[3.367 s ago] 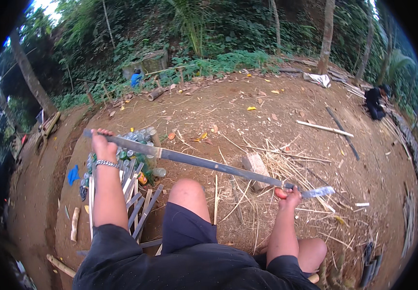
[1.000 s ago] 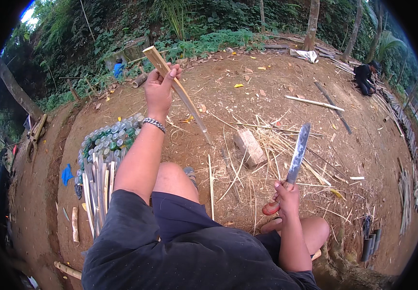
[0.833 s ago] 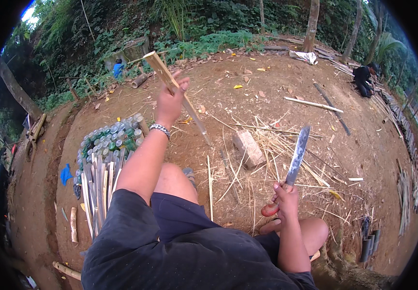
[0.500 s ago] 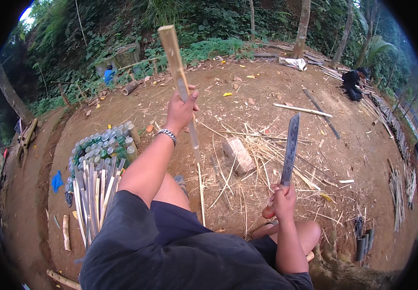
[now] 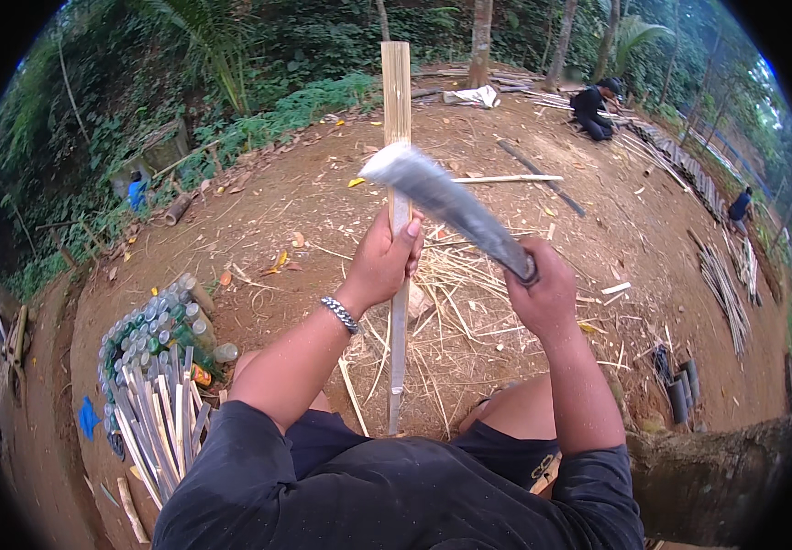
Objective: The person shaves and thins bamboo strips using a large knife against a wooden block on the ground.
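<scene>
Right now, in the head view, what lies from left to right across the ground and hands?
Cluster of green glass bottles → left hand gripping upright bamboo strip → right hand holding long metal blade → dark tubes.

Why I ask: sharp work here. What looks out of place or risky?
The blade crosses the upright bamboo strip just above the left hand gripping it. The right hand holds the handle. Shavings litter the ground.
</scene>
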The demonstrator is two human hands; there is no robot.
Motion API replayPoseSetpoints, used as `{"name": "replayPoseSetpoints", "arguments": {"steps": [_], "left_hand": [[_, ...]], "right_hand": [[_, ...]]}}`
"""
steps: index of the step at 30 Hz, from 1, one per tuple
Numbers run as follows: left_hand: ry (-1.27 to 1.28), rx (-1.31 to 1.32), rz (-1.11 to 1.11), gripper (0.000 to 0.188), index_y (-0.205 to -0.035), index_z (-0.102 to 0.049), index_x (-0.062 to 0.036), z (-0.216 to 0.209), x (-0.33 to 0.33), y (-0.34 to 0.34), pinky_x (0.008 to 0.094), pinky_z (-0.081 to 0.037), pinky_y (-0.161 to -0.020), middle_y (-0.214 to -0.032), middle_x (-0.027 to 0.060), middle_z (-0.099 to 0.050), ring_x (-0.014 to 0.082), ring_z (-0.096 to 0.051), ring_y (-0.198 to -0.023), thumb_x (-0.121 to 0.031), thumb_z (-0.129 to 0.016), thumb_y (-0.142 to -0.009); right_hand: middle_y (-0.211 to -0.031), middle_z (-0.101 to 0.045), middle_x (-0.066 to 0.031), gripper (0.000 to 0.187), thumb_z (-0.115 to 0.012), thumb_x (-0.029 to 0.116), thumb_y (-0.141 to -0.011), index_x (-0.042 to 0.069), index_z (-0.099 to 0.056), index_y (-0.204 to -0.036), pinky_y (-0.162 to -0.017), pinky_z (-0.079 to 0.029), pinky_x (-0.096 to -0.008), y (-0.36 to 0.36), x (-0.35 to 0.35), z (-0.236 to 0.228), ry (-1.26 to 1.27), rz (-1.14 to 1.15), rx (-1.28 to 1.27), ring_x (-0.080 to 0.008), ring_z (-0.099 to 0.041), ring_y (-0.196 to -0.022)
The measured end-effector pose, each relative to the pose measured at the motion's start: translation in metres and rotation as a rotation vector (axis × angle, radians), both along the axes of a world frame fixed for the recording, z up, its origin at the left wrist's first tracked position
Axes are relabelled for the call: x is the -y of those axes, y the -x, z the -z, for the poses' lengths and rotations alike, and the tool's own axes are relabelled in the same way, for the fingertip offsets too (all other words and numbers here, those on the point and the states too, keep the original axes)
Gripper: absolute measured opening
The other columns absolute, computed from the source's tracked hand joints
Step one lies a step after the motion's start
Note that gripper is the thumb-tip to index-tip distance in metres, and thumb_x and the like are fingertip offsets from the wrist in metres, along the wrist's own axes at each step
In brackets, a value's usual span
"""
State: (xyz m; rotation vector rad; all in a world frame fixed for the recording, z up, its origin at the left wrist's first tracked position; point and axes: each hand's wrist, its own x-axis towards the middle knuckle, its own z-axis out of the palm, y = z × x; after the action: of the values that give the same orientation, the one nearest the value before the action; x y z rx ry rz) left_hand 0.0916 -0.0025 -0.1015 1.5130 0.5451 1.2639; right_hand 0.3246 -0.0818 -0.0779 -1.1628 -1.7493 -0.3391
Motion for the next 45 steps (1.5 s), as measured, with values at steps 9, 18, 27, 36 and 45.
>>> {"name": "replayPoseSetpoints", "arguments": {"steps": [9,18,27,36,45], "left_hand": [[0.117,-0.063,0.127,0.033,-0.093,-0.044,-0.0073,0.042,0.041,-0.029,0.0226,-0.038,-0.051,-0.066,-0.001,-0.044,0.0071,-0.042,-0.057,-0.038,-0.05,-0.103],[0.057,-0.068,0.139,0.03,-0.098,-0.043,-0.0081,0.051,0.052,-0.04,0.0214,-0.035,-0.051,-0.068,-0.0032,-0.043,0.0053,-0.039,-0.057,-0.036,-0.052,-0.102],[-0.127,-0.232,-0.089,0.03,-0.094,-0.049,-0.0059,0.055,0.063,-0.045,0.0229,-0.036,-0.051,-0.067,-0.0033,-0.049,0.0055,-0.043,-0.057,-0.034,-0.051,-0.102],[-0.151,-0.19,-0.13,0.028,-0.092,-0.05,-0.0057,0.054,0.073,-0.039,0.0229,-0.037,-0.052,-0.069,-0.0036,-0.05,0.0047,-0.044,-0.058,-0.032,-0.052,-0.102],[-0.138,-0.225,-0.186,0.034,-0.103,-0.055,-0.002,0.057,0.069,-0.037,0.0301,-0.043,-0.055,-0.066,0.0034,-0.054,0.0141,-0.053,-0.058,-0.036,-0.055,-0.1]], "right_hand": [[-0.068,-0.06,-0.0036,0.019,-0.068,0.009,-0.067,0.013,-0.06,-0.083,-0.058,-0.047,-0.0373,-0.01,-0.001,-0.022,-0.109,0.124,0.425,-0.024,-0.064,-0.065],[-0.067,-0.057,-0.0026,0.014,-0.064,0.009,-0.069,0.014,-0.057,-0.079,-0.057,-0.047,-0.0374,-0.007,0.002,-0.055,-0.19,0.164,0.524,-0.0224,-0.064,-0.064],[-0.065,-0.054,-0.0023,0.009,-0.061,0.009,-0.071,0.014,-0.054,-0.076,-0.056,-0.048,-0.037,-0.013,0.005,-0.072,-0.22,0.23,0.646,-0.0229,-0.063,-0.063],[-0.062,-0.055,0.0021,0.011,-0.059,0.016,-0.086,0.019,-0.054,-0.077,-0.061,-0.041,-0.0379,-0.031,0.001,-0.127,-0.464,0.395,0.754,-0.0153,-0.062,-0.057],[-0.076,-0.068,-0.0104,0.01,-0.066,0.017,-0.088,0.012,-0.063,-0.096,-0.059,-0.054,-0.0392,-0.06,0.027,-0.191,-0.097,0.573,0.233,-0.0284,-0.068,-0.067]]}}
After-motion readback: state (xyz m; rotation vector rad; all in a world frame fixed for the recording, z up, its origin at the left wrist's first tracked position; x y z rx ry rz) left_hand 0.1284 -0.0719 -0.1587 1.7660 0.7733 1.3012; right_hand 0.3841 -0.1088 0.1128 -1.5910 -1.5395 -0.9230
